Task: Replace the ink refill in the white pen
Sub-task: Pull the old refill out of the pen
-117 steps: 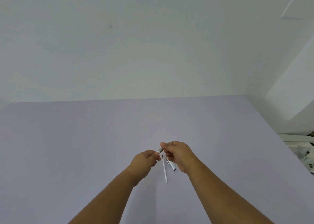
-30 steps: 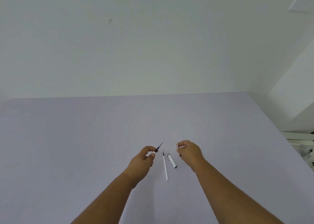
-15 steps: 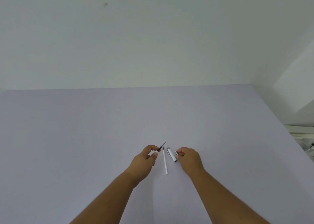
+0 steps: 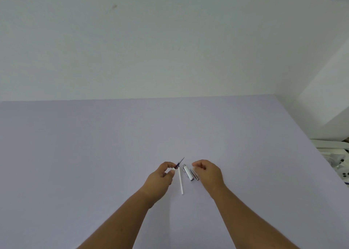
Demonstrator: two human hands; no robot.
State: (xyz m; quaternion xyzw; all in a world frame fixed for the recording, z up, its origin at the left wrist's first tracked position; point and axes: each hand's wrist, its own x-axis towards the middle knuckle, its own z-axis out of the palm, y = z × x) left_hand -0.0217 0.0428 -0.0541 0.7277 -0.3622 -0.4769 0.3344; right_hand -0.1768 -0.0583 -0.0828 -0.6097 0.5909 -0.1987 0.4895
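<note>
My left hand (image 4: 160, 179) pinches a thin dark ink refill (image 4: 180, 162) between thumb and forefinger, with its tip pointing up and to the right. A white refill tube (image 4: 181, 181) lies on the table just right of that hand. Beside it rests a white pen barrel piece (image 4: 188, 173) with silver ends. A second slim pen piece (image 4: 195, 175) lies against the barrel's right side. My right hand (image 4: 208, 173) hovers next to that piece, fingers loosely curled, with nothing seen in them.
The work surface is a pale lilac table (image 4: 94, 154) against a white wall. Past the table's right edge there is white clutter (image 4: 338, 158) lower down.
My right hand brought a white pen piece down beside the barrel on the table and drew back slightly. My left hand still holds the dark refill in nearly the same place.
</note>
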